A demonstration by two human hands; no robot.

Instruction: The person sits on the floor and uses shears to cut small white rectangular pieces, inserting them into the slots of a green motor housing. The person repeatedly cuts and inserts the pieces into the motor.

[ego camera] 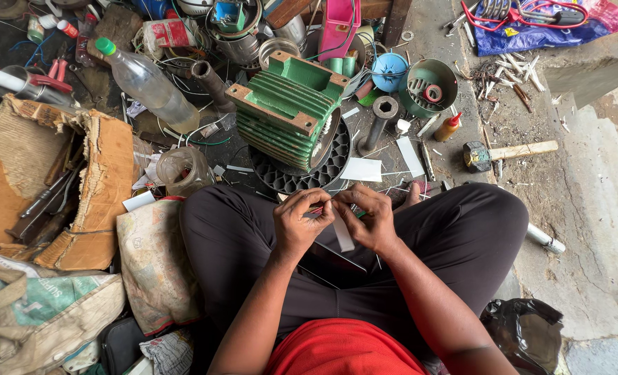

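Green motor housing (289, 111) on floor ahead of crossed legs. Left hand (297, 223) and right hand (371, 221) meet over lap, fingers closed, pinching a white paper strip (342, 231) between them, strip hanging downward.

This is a rough repair workshop set up on a bare, dirty concrete floor (586, 229). A green ribbed metal motor housing (284, 114) sits on a black slotted round disc (302, 177), with a green metal end cover (430, 87) close by. A wooden-handled hammer (506, 153), a torn cardboard box of hand tools (52, 180), a clear plastic bottle with a green cap (149, 87) and scattered white paper strips (385, 163) crowd the ground.
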